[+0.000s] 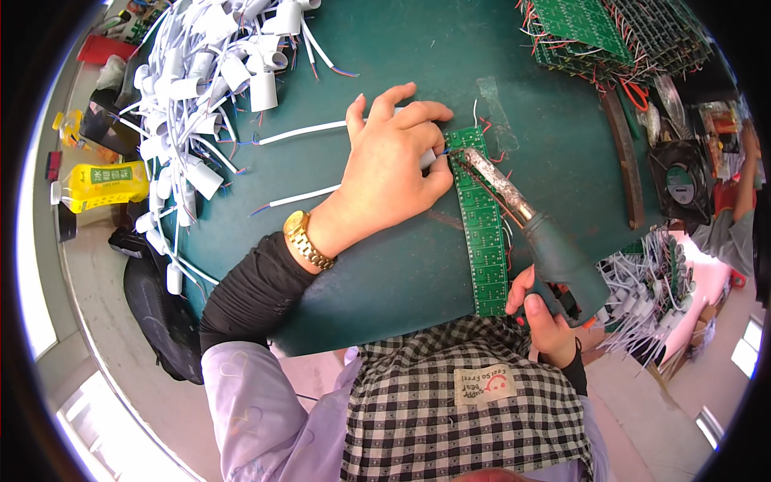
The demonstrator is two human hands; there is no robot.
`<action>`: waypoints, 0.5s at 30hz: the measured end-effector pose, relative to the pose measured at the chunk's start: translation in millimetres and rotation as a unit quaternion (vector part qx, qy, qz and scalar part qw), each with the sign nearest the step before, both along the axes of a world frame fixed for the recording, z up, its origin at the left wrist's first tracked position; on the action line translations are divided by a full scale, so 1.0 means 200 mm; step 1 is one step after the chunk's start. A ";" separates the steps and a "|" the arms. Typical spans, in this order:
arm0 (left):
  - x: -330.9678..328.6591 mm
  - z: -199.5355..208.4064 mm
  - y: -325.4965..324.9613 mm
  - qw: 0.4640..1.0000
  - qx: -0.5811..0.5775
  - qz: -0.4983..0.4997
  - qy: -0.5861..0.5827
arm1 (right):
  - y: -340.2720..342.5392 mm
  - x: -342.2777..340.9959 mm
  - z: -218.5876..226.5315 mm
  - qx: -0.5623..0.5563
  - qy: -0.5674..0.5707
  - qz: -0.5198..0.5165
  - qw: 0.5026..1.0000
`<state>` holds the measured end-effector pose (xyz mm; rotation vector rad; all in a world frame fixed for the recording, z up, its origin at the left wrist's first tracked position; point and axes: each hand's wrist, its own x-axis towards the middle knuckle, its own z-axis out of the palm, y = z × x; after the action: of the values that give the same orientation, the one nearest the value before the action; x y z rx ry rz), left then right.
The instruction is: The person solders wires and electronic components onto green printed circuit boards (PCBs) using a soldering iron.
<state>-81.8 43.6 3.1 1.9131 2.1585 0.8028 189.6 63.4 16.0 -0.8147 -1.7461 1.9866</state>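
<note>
My left hand [393, 157] is closed over a white cable [301, 131], its thumb and fingers at a white end piece [428, 159] beside the board's upper end. Much of what lies under the palm is hidden. A long green circuit board [482, 249] stretches from there toward the table's near edge. My right hand [546, 321] is wrapped round the handle of a dark soldering gun [562, 261]. The gun's crusted metal barrel [498, 181] slants up to the left, its tip at the board's upper end by my left fingertips. Another white cable [305, 195] emerges below my left wrist.
White cables with cylindrical sockets [263, 92] are heaped at the far left. Circuit boards [582, 32] with red wires are stacked at the far right. A dark curved bar [622, 157] and a fan [681, 183] lie right. A yellow bottle [104, 185] stands left. Another person's arm [747, 177] shows far right.
</note>
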 end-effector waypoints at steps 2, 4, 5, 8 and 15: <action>0.00 0.00 -0.01 1.000 0.000 0.001 0.004 | 0.00 0.00 -0.01 -0.018 0.005 -0.008 1.000; 0.00 0.00 0.00 1.000 0.003 0.001 0.003 | -0.03 0.01 -0.02 -0.032 0.025 -0.042 0.998; 0.00 0.00 0.00 1.000 0.004 -0.002 0.005 | -0.03 0.01 -0.02 -0.047 0.046 -0.077 0.995; 0.00 -0.01 0.00 1.000 0.007 -0.004 0.007 | -0.03 0.02 -0.01 -0.056 0.053 -0.128 0.989; -0.01 -0.01 -0.01 1.000 0.012 -0.006 0.008 | -0.01 0.04 -0.03 -0.040 0.085 -0.140 0.986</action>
<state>-82.9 40.9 0.7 1.9494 2.1530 0.8178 196.6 62.4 9.8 -0.8379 -1.3820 1.8857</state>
